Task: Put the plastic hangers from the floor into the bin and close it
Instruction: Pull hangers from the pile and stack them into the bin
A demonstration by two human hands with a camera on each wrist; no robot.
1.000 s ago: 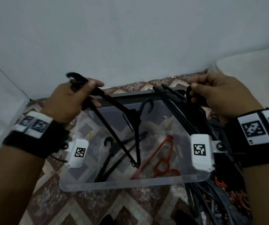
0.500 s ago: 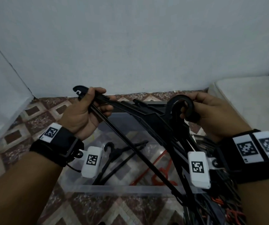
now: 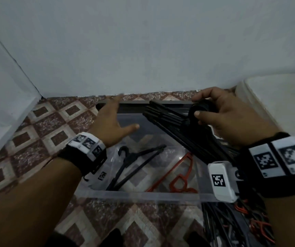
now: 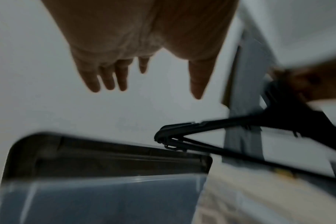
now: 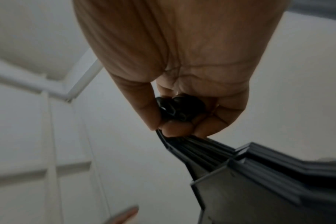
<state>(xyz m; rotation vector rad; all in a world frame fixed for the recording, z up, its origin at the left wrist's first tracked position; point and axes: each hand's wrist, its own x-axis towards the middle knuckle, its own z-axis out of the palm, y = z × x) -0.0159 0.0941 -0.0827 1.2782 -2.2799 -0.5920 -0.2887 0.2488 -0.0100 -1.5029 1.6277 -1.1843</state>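
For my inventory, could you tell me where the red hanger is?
In the head view, the red hanger lies inside the clear bin, right of a black hanger.

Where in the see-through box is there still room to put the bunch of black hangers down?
The far part of the clear plastic bin, beyond the black hanger and red hanger on its bottom, looks bare. Its near part is crowded. The right hand grips the bundle of black hangers above the bin; the left hand is open.

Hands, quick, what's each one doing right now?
Left hand: open, fingers spread, holding nothing.
Right hand: gripping the bunch of black hangers by their hooks.
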